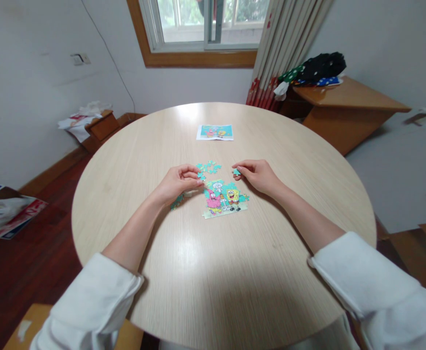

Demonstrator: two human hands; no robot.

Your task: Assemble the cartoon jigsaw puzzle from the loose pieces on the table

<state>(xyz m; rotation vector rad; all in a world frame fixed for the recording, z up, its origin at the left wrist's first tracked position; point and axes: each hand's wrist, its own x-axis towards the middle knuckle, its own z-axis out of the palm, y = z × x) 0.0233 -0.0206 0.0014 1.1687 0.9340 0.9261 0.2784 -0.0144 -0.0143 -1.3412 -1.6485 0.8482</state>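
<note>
A partly joined jigsaw puzzle [223, 199] lies on the round table, showing a pink starfish, a pale squid and a yellow sponge character. My right hand [258, 175], just beyond its upper right corner, pinches a teal puzzle piece [236, 172] between thumb and fingers. At the puzzle's upper left is my left hand [179, 183], its thumb and fingers closed around another small teal piece [201, 176]. Loose teal pieces [211, 167] lie in a cluster just behind the puzzle. More pieces [177, 201] are partly hidden under my left hand.
The pale wooden table [213, 272] has a rounded edge. Farther back on it lies a printed reference picture [215, 132]. Beyond stand a window [205, 29], a curtain [274, 53] and a wooden cabinet [354, 97] with cloths on top. Bags and papers [8, 214] are on the floor at left.
</note>
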